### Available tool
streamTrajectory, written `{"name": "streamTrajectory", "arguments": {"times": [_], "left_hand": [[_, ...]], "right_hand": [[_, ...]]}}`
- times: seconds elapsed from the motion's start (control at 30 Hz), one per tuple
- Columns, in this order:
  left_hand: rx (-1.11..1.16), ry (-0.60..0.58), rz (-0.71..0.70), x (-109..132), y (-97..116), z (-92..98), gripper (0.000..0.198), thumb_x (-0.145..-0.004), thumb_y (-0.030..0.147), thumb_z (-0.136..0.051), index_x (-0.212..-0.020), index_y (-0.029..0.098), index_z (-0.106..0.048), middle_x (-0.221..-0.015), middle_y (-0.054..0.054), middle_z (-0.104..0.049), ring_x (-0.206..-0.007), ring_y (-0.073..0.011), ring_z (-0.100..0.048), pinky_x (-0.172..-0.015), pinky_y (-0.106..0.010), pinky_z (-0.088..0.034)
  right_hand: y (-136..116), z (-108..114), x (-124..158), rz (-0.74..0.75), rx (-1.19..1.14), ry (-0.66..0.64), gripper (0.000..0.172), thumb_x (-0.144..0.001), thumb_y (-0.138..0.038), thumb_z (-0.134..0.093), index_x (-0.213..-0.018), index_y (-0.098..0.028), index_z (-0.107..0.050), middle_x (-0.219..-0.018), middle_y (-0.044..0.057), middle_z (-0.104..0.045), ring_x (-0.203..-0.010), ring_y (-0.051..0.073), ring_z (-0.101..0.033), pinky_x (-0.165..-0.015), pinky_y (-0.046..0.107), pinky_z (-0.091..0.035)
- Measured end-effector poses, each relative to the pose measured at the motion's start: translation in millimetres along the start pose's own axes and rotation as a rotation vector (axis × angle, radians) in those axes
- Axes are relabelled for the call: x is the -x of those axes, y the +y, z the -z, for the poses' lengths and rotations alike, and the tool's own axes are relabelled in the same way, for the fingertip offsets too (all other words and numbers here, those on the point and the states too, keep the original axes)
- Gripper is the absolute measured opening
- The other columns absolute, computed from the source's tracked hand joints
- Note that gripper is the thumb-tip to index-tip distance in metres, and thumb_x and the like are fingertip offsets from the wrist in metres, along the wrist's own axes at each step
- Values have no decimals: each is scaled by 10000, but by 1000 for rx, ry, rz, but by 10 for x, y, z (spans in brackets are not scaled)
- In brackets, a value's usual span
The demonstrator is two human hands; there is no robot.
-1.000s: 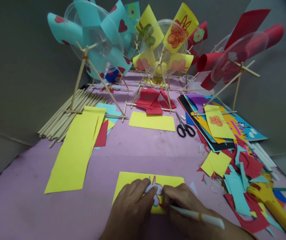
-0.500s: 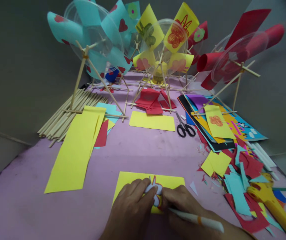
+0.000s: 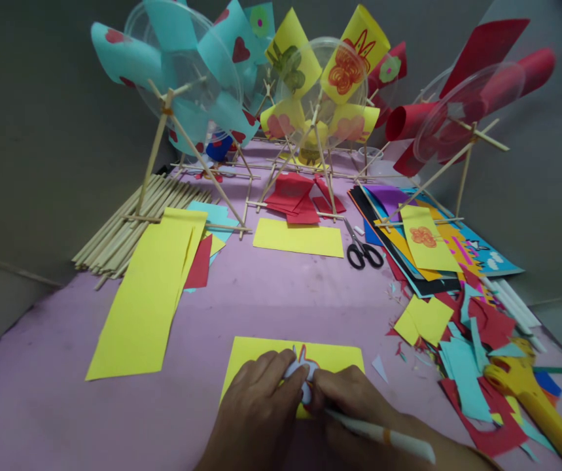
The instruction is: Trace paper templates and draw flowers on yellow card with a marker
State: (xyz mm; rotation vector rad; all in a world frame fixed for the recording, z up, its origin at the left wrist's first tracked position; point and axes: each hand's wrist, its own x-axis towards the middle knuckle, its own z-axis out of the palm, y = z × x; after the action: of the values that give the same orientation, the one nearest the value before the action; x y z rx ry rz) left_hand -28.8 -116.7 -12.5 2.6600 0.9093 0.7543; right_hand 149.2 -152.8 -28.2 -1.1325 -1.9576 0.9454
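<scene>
A pale butterfly-shaped paper cutout (image 3: 311, 373) with thin antennae lies on a yellow paper sheet (image 3: 251, 350) at the table's near edge. A red-orange line runs along part of its outline. My left hand (image 3: 263, 399) presses the cutout flat with closed fingers, the thumb across its middle. In my right hand (image 3: 354, 399) is a white marker pen (image 3: 379, 432) with an orange band, held low beside the cutout's right edge. The pen's tip is hidden by my fingers.
Stick-framed pinwheels in blue (image 3: 163, 111), yellow (image 3: 315, 98) and red (image 3: 472, 118) stand at the back. Scissors (image 3: 363, 254) lie mid-table. Yellow strips (image 3: 138, 307) and wooden sticks (image 3: 133, 229) are left; paper scraps (image 3: 462, 373) and a yellow glue gun (image 3: 530, 392) right.
My right hand and the marker pen have shifted slightly left and down along the cutout's lower right edge. My left hand stays in place.
</scene>
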Motion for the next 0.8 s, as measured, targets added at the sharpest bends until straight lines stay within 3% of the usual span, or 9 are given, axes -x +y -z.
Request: {"name": "streamTrajectory", "arguments": {"times": [0.2, 0.33, 0.8], "left_hand": [[4, -22, 6, 1, -2, 19, 264, -906, 156, -389, -1054, 216, -599, -996, -49, -661, -835, -201, -620, -664, -320, -510], [1, -4, -3, -5, -4, 26, 268, -911, 154, -377, -1037, 212, -606, -984, -50, -664, -825, -200, -622, -658, -318, -510], [17, 79, -27, -4, -61, -23, 291, -921, 97, -370, -1050, 202, -608, -972, -45, -660, -855, -180, -626, -674, -298, -513]], "right_hand": [[19, 1, 18, -32, 7, -42, 156, -706, -88, -421, -667, -235, -386, -569, -75, -453, -448, 76, -444, -447, 153, -349], [84, -63, 37, -7, 31, -13, 138, -741, -137, -418, -659, -236, -369, -540, -82, -434, -405, 70, -395, -410, 151, -324], [-81, 7, -30, -54, 0, 37, 172, -596, -76, -395, -653, -235, -367, -563, -80, -420, -429, 71, -393, -433, 156, -323]]}}
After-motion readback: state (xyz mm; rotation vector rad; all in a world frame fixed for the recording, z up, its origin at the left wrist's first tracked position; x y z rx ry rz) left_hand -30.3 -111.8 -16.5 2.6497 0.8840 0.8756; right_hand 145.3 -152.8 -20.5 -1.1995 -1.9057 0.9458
